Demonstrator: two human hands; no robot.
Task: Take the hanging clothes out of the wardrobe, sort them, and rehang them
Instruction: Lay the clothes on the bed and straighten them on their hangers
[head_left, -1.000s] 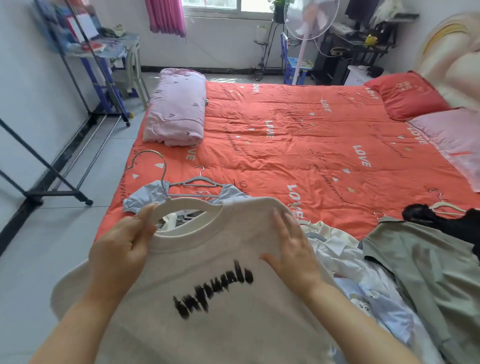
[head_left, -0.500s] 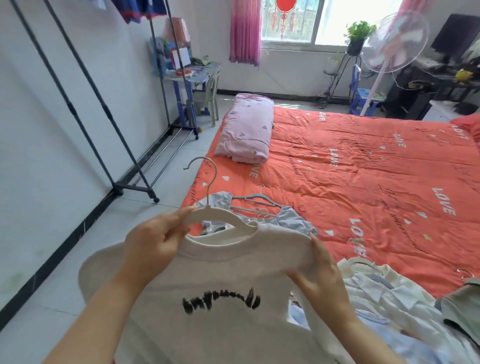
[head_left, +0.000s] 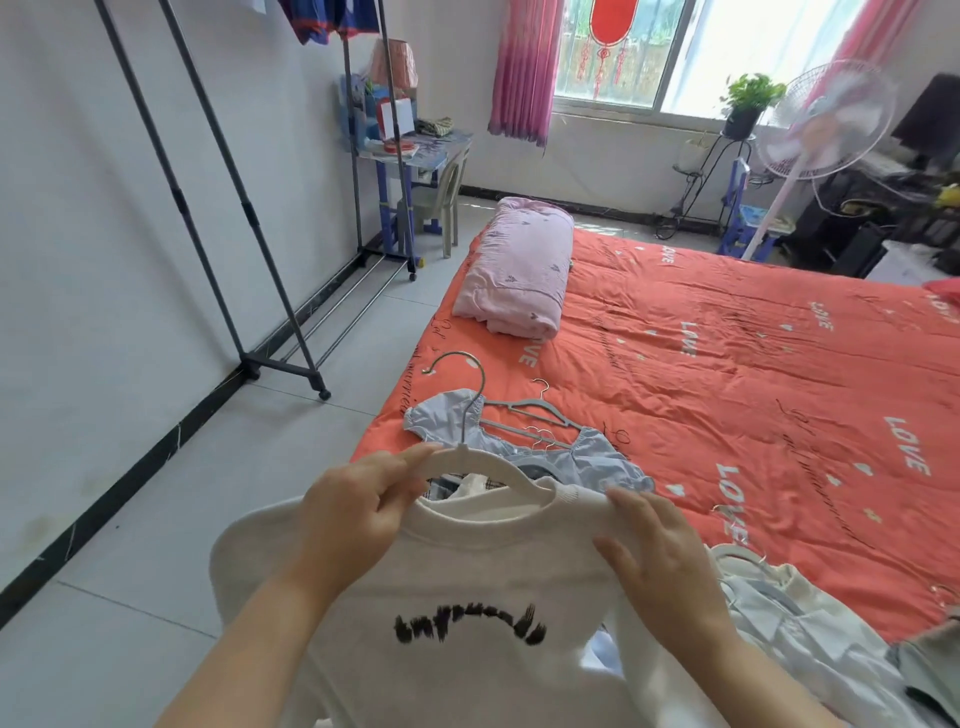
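Sweatshirt (head_left: 467, 571), soft and probably light, hangs on a white hanger (head_left: 488, 467) over the bed's (head_left: 727, 389) near edge. The left hand (head_left: 353, 514) pinches the hanger's arm, and the right hand (head_left: 665, 556) lies nearly flat on the cloth's shoulder. Carrying it by the stiff hanger looks best.

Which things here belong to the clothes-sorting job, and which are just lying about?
Part of the job: white sweatshirt; white hanger, gripped by the left hand; right hand resting on the sweatshirt's shoulder; blue blouse; grey hangers; clothes pile; clothes rack.
Just lying about: folded pink quilt; fan; potted plant; desk.
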